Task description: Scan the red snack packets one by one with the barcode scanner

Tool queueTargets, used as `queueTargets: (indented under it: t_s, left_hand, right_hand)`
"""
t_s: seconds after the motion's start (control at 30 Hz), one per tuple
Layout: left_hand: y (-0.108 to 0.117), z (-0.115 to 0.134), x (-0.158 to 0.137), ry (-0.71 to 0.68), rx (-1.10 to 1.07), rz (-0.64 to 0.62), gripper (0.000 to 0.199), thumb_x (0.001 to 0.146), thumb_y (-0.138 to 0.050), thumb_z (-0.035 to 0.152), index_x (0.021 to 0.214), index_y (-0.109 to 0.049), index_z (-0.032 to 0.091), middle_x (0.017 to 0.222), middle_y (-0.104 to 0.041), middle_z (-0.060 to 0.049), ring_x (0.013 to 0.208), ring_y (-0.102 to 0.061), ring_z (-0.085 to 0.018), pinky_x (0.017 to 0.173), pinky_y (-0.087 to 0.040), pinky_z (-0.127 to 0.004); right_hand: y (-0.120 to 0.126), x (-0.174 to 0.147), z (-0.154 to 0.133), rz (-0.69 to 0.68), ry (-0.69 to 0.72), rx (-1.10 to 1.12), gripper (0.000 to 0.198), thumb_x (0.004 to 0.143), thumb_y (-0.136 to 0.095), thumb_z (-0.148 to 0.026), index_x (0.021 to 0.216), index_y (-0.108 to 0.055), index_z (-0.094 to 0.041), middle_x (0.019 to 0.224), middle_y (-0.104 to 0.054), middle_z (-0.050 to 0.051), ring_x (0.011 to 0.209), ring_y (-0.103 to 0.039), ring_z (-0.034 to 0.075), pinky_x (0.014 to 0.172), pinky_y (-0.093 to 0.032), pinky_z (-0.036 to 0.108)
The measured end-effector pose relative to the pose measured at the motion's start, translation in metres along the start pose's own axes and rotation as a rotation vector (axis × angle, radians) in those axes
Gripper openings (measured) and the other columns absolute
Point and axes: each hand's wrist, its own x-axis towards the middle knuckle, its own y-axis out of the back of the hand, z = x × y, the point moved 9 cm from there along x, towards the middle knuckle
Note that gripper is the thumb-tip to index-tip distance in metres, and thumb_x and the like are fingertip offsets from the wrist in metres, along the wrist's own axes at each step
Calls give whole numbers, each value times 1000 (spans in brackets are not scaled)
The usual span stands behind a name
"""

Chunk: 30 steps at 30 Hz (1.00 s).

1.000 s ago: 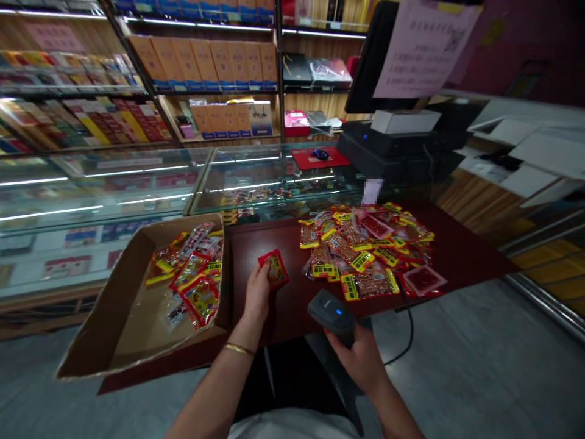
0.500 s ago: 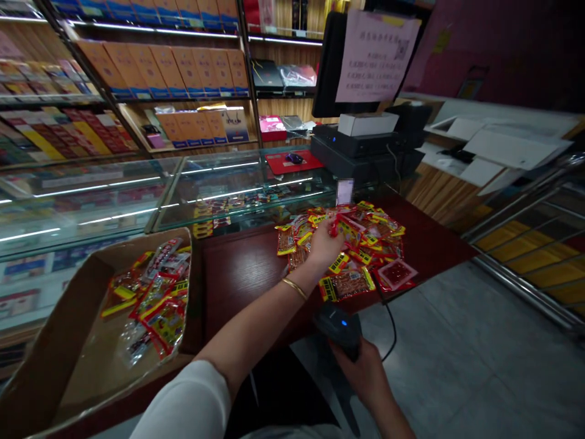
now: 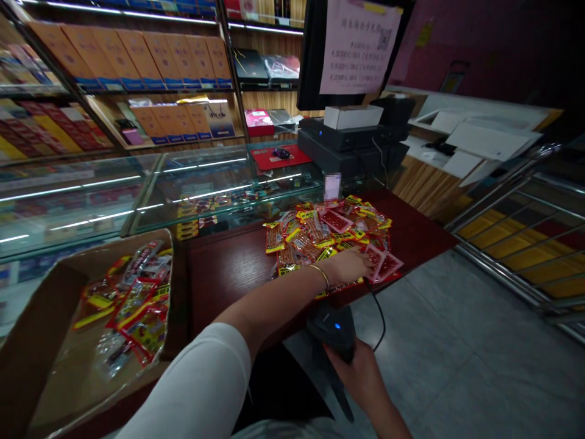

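Note:
My left hand point(image 3: 353, 265) is stretched palm down over the near right part of a snack packet pile point(image 3: 315, 241). Its fingers look extended and apart, touching the edge of a red packet with a pale border point(image 3: 375, 261). A similar red packet point(image 3: 392, 267) overlaps that one near the counter edge. The undersides of the fingers are hidden. Below the counter edge, my right hand point(image 3: 361, 372) is wrapped around the handle of a black barcode scanner point(image 3: 333, 326), which shows a blue light and has a cable.
At left stands an open cardboard box point(image 3: 50, 341) with several snack packets inside. Behind the dark red counter point(image 3: 214, 259) are a glass display case point(image 3: 205, 177), a mouse point(image 3: 281, 153) and a monitor point(image 3: 311, 55). A metal rail point(image 3: 503, 262) stands at right.
My left hand has moved right and nearer, from the middle of the pile to its near right corner. Two pale-bordered packets now overlap there. The right hand keeps hold of the barcode scanner.

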Motion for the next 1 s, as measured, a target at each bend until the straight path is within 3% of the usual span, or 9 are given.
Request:
queueTargets:
  t_s: [0.13, 0.27, 0.43, 0.5, 0.6, 0.67, 0.77, 0.9, 1.0]
  left_hand:
    - [12, 10, -17, -63, -123, 9, 36, 81, -62, 4, 107, -78, 23, 127, -75, -13, 131, -60, -30, 115, -37, -48]
    - [82, 11, -79, 129, -402, 296, 41, 82, -62, 7, 116, -77, 25, 132, -73, -14, 135, -58, -35, 120, -33, -56]
    - [173, 37, -228, 527, -479, 606, 58, 78, -55, 4, 125, -77, 30, 123, -77, -9, 120, -69, -33, 110, -50, -52]
    - [202, 50, -307, 799, -327, 704, 52, 82, -54, 9, 122, -78, 31, 118, -78, -8, 111, -73, -32, 103, -55, -51]
    - [235, 73, -423, 1187, -57, 739, 41, 85, -58, 24, 120, -78, 33, 117, -79, -4, 106, -73, -31, 102, -56, -49]
    - [250, 82, -485, 1414, 80, 634, 39, 88, -56, 34, 120, -78, 30, 117, -79, -4, 106, -73, -31, 100, -56, -47]
    - [254, 72, -545, 1630, 115, 293, 46, 91, -50, 41, 124, -75, 23, 120, -78, -10, 109, -73, -33, 99, -55, -44]
    - [235, 25, -568, 1629, 27, -9, 48, 91, -53, 44, 127, -72, 20, 129, -75, -14, 116, -71, -32, 102, -51, -39]
    - [214, -13, -572, 1696, 36, -110, 41, 90, -60, 47, 105, -76, 12, 101, -79, -16, 101, -73, -32, 97, -51, -42]
  right_hand:
    - [-6, -1, -1, -25, 8, 2, 30, 84, -69, -43, 96, -81, -19, 84, -84, 10, 77, -80, 31, 72, -63, 35]
    - [-12, -1, 4, -49, 12, -6, 33, 84, -69, -46, 95, -81, -17, 84, -84, 9, 77, -80, 31, 71, -63, 36]
    - [-21, 18, 6, -56, 58, -88, 37, 84, -69, -54, 89, -81, -19, 78, -83, 10, 72, -80, 31, 65, -63, 35]
    - [-28, 27, 1, -83, 86, -82, 39, 84, -68, -55, 91, -81, -19, 83, -84, 11, 78, -81, 32, 71, -64, 36]
    - [-34, 33, -13, -116, 114, -71, 39, 84, -68, -55, 92, -82, -21, 86, -84, 11, 81, -81, 32, 77, -64, 37]
    - [-39, 34, -25, -132, 141, -71, 37, 83, -69, -55, 89, -82, -21, 83, -84, 10, 77, -81, 32, 76, -64, 37]
    - [-51, 32, -46, -172, 219, -79, 34, 82, -70, -53, 85, -82, -22, 78, -84, 8, 70, -80, 31, 74, -65, 36]
    - [-73, 28, -72, -235, 328, -74, 35, 84, -69, -52, 89, -82, -21, 84, -85, 9, 76, -82, 31, 73, -66, 36]
    - [-83, 22, -84, -268, 387, -85, 34, 86, -68, -51, 94, -82, -21, 90, -86, 10, 83, -83, 32, 75, -67, 35]
